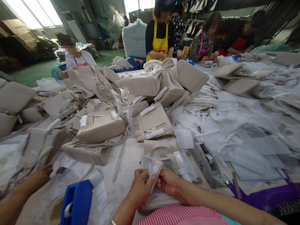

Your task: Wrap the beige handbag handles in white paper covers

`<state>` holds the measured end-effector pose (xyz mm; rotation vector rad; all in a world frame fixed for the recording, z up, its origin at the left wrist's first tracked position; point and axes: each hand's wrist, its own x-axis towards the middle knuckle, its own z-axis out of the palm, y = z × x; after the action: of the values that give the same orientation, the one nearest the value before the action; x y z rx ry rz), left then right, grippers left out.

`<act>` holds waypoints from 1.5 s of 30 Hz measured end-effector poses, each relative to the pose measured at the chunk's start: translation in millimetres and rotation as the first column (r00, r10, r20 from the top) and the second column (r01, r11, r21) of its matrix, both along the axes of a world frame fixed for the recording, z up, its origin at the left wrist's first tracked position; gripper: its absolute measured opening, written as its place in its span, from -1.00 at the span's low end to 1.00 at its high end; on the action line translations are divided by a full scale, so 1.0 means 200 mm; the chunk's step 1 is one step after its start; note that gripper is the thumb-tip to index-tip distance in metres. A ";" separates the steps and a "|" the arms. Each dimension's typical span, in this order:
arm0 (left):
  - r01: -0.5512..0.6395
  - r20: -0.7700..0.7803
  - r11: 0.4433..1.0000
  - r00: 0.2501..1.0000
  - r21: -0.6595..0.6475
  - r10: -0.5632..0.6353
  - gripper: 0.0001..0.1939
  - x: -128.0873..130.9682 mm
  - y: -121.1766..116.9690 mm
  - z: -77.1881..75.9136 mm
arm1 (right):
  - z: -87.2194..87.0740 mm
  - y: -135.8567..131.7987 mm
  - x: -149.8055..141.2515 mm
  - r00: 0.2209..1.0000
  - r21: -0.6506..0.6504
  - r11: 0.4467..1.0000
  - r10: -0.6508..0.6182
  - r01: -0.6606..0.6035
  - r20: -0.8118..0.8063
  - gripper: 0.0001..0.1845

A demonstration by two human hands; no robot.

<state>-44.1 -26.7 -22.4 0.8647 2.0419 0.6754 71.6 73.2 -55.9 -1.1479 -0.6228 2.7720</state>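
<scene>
Both of my hands meet low in the middle of the head view, close to my striped apron. My left hand [142, 186] is closed on one side of a white wrapping strip [155, 171], its thumb pressed against it. From the other side, my right hand [169, 182] pinches the same strip with curled fingers. The strip is folded around something narrow that I cannot make out. Just beyond my fingers lies a beige handbag [153, 144] with its handle up and another white wrapped piece [179, 160] at its right.
Beige handbags [102, 126] pile up ahead and left. White sheets [255, 156] cover the right side. A grey tape dispenser [206, 162] and a blue tape dispenser [77, 200] flank me. Another person's hand [39, 178] reaches in at left. Several people work across the table, one in a yellow apron [160, 39].
</scene>
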 end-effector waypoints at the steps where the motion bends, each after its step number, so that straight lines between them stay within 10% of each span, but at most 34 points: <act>1: 0.009 0.009 1.000 1.000 -0.009 -0.009 -0.51 -0.01 0.01 0.01 | 0.00 0.00 0.00 1.000 -0.017 1.000 -0.014 0.014 0.001 -0.86; 13: -0.139 0.551 0.987 0.818 -0.083 0.162 -0.67 0.03 0.07 0.08 | 0.08 0.02 0.02 0.995 0.078 0.992 0.101 -0.099 -0.018 -0.81; 18: -0.051 0.230 0.998 0.971 -0.043 0.060 -0.69 0.06 0.05 0.06 | 0.16 0.13 0.09 0.938 0.555 0.761 0.219 -0.336 0.268 -0.80; 28: 0.138 -0.149 0.989 0.978 -0.050 -0.144 -0.61 0.09 -0.01 0.00 | 0.07 0.13 0.08 0.962 0.763 0.603 0.028 -0.233 0.271 -0.76; 35: 0.202 0.004 0.979 0.979 0.035 -0.202 -0.60 0.11 -0.06 0.08 | 0.07 0.13 0.09 0.987 0.554 0.817 0.113 -0.157 0.114 -0.68; 39: 0.167 -0.010 0.986 0.986 0.016 -0.167 -0.57 0.16 -0.04 0.11 | 0.07 0.15 0.08 0.983 0.547 0.816 0.167 -0.184 0.081 -0.70; 42: 0.135 -0.114 0.991 0.984 -0.002 -0.134 -0.56 0.21 -0.03 0.10 | 0.11 0.17 0.12 0.956 0.660 0.692 0.214 -0.292 0.198 -0.77; 45: 0.103 -0.202 0.995 0.974 0.009 -0.100 -0.57 0.23 -0.04 0.08 | 0.21 0.18 0.24 0.938 0.897 0.284 0.166 -0.340 0.303 -0.85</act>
<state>2.0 -34.5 -6.8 1.0789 2.1553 0.5712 119.2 109.3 -14.3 -0.9297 -2.2198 1.7317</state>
